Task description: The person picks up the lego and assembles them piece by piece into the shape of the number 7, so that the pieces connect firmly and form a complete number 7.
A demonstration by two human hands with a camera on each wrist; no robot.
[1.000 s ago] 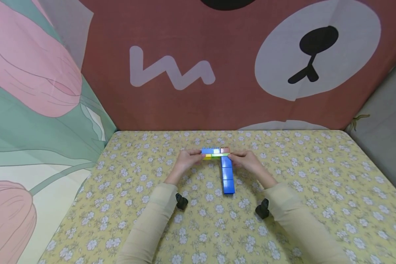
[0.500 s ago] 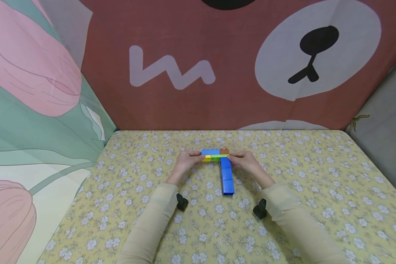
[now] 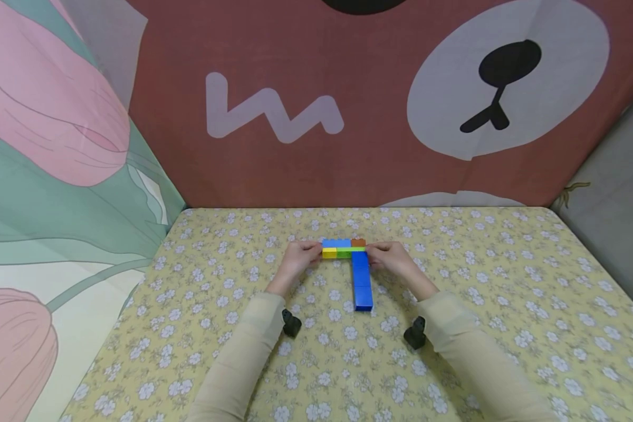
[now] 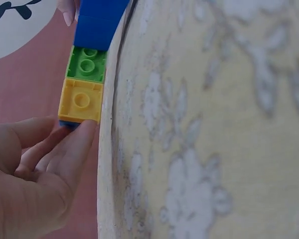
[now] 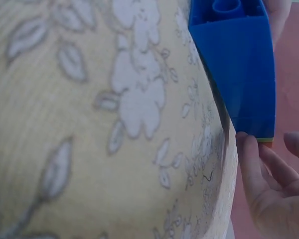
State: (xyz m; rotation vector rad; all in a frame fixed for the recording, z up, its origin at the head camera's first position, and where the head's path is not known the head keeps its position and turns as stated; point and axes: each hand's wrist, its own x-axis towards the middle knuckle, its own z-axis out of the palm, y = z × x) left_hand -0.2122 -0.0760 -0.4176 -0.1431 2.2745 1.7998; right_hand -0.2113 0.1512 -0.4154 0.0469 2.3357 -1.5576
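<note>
A T- or L-like build of toy building bricks lies between both hands. Its crosspiece has a light blue brick [image 3: 336, 242] and a brown-orange brick [image 3: 358, 242] behind a yellow brick [image 3: 329, 252] and a green brick [image 3: 344, 252]. From the crosspiece's right part, a column of blue bricks [image 3: 362, 278] runs toward the person. My left hand [image 3: 296, 259] pinches the crosspiece's left end, fingertips right at the yellow brick in the left wrist view. At the other end, my right hand [image 3: 395, 258] holds the build by its corner, near the blue column's top [image 5: 254, 127].
A table with a yellow floral cloth [image 3: 200, 363] lies beneath. Behind it rises a red-brown fabric backdrop with a bear print [image 3: 295, 176]; a flower-print cloth [image 3: 74, 234] hangs at the left. Small black devices [image 3: 291, 323] sit at both wrists.
The left fingertips have drawn outward, uncovering more of the yellow brick; the right fingertips have shifted slightly too. The build has tipped a little, so the front of its crosspiece shows more.
</note>
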